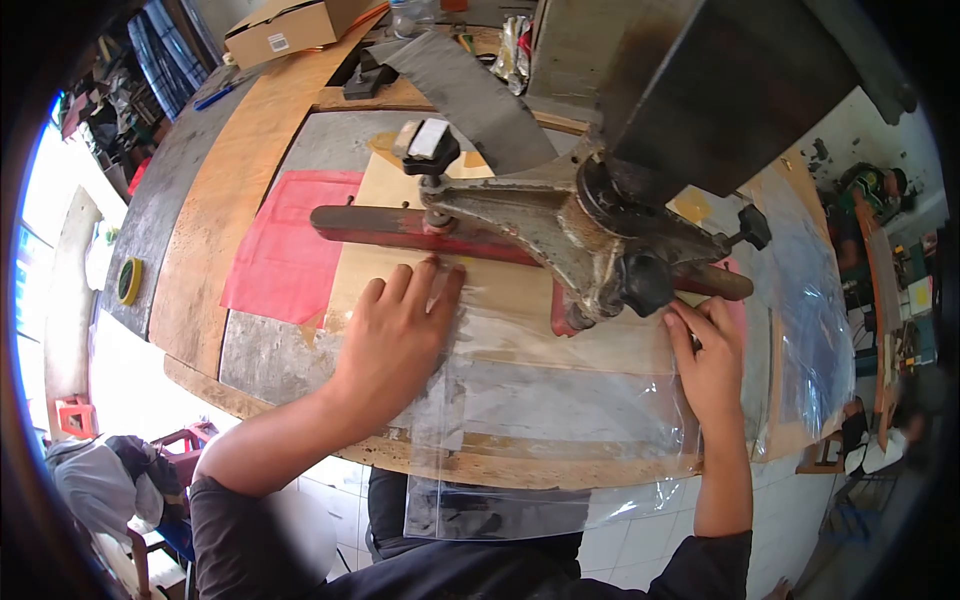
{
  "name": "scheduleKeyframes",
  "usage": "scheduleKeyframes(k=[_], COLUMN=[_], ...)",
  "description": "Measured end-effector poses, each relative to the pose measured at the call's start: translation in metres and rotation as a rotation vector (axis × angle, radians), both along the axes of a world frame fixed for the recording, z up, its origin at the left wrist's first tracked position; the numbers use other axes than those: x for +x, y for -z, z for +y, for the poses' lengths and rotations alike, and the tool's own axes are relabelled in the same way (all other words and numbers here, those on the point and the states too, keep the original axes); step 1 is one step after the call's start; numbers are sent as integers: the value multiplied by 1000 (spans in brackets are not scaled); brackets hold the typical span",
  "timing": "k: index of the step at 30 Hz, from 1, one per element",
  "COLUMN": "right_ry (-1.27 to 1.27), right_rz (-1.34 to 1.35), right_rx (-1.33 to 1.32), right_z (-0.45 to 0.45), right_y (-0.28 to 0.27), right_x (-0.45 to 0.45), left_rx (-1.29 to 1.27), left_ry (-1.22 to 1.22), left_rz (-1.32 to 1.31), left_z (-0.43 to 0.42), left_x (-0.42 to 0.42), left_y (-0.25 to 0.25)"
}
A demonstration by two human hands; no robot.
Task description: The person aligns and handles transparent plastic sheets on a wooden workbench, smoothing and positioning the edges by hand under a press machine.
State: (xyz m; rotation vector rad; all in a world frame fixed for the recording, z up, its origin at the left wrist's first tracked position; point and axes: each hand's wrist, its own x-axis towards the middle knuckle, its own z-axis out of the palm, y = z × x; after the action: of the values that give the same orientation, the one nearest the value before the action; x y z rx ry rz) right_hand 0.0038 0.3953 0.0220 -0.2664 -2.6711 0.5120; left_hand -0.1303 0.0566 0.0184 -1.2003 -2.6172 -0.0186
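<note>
A clear plastic sheet lies on the worktable under a machine head with a long red-edged bar. Its near end hangs over the table's front edge toward my lap. My left hand rests palm down on the sheet's left side, fingers stretched toward the bar. On the right, my right hand has its thumb and fingers pinched together at the sheet's right edge, just beside a black knob. The fingertips there are partly hidden. Beneath the bar is a beige sheet.
The metal machine arm and a dark box-shaped housing overhang the table. A red sheet lies left, more clear plastic right. At the back are a cardboard box and a grey strip. A person is far right.
</note>
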Motion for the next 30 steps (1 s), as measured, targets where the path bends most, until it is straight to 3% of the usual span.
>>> scheduleKeyframes(k=[30], right_ry=[22], right_rz=[7], right_rx=[-32], right_z=[1], right_y=[1], right_x=[2], left_rx=[35], left_ry=[20], left_rz=[42], left_z=[-2], left_x=[-2], left_y=[6])
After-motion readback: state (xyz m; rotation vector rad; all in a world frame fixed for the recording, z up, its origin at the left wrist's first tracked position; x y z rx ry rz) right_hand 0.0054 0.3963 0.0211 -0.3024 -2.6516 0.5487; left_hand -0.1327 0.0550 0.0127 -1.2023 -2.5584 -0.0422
